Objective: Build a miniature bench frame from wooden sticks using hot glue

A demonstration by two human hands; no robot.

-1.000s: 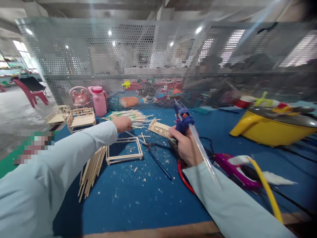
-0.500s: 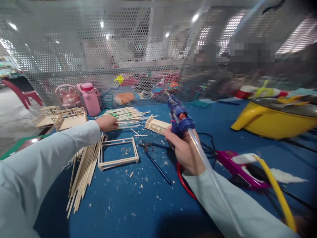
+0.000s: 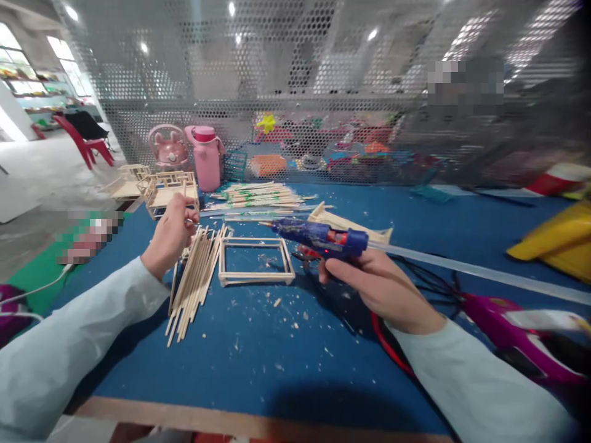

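Observation:
My right hand [image 3: 369, 277] grips a blue hot glue gun [image 3: 318, 237], its nozzle aimed left above a rectangular wooden stick frame [image 3: 256, 279]. A clear glue stick [image 3: 462, 271] runs out of the gun's back. My left hand [image 3: 170, 234] is raised with pinched fingers, and the end of a thin wooden stick [image 3: 184, 187] shows just above them. Below that hand lies a bundle of loose wooden sticks [image 3: 196, 286]. Behind the glue gun is a small wooden stick-built piece [image 3: 348, 223]. Pliers [image 3: 302, 258] are partly hidden under the right hand.
Wooden stick-built models [image 3: 168, 191] stand at the back left beside a pink bottle [image 3: 207, 163]. Packs of sticks [image 3: 263, 195] lie before the perforated metal screen [image 3: 249, 74]. At right are a purple tool [image 3: 521, 335], cables and a yellow pan [image 3: 558, 240]. Wood scraps dot the blue table [image 3: 277, 357].
My left hand has come away from the sticks at the back and risen, pinching a thin stick. The glue gun has swung from pointing forward to pointing left. The view has turned right.

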